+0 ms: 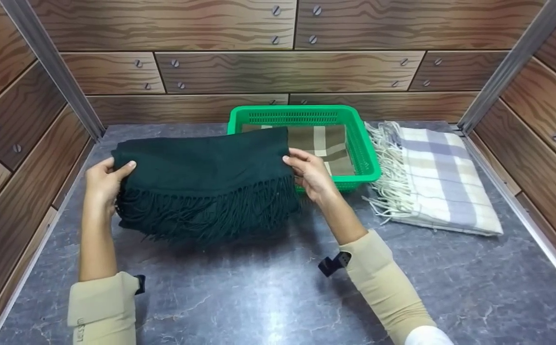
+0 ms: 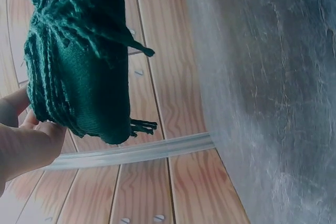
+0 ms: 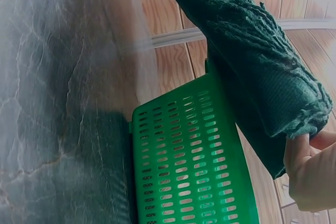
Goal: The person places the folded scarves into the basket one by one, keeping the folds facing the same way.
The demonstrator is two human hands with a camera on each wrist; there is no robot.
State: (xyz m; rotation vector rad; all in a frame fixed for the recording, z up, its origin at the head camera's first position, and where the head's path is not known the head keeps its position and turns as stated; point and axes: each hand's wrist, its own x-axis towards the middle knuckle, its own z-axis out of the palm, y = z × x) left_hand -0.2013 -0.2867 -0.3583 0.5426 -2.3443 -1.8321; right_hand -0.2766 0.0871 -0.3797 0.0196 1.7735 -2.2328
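A folded dark green scarf (image 1: 201,165) with a fringe along its near edge is held up between both hands. My left hand (image 1: 103,182) grips its left end, thumb on top. At the right end, my right hand (image 1: 311,175) pinches the scarf's edge between thumb and fingers. The left wrist view shows the scarf's thick rolled-looking side (image 2: 94,87) raised off the surface. Behind it stands a green plastic basket (image 1: 371,160), its left part hidden by the scarf. Inside the basket lies a brown and cream checked cloth (image 1: 338,141).
Right of the basket, a folded white, beige and lavender plaid scarf (image 1: 450,182) lies with its cream fringe (image 1: 393,177) toward the basket. Beneath everything is a grey marbled tabletop (image 1: 239,297). Wood-patterned walls (image 1: 278,72) with metal corner strips enclose the back and sides.
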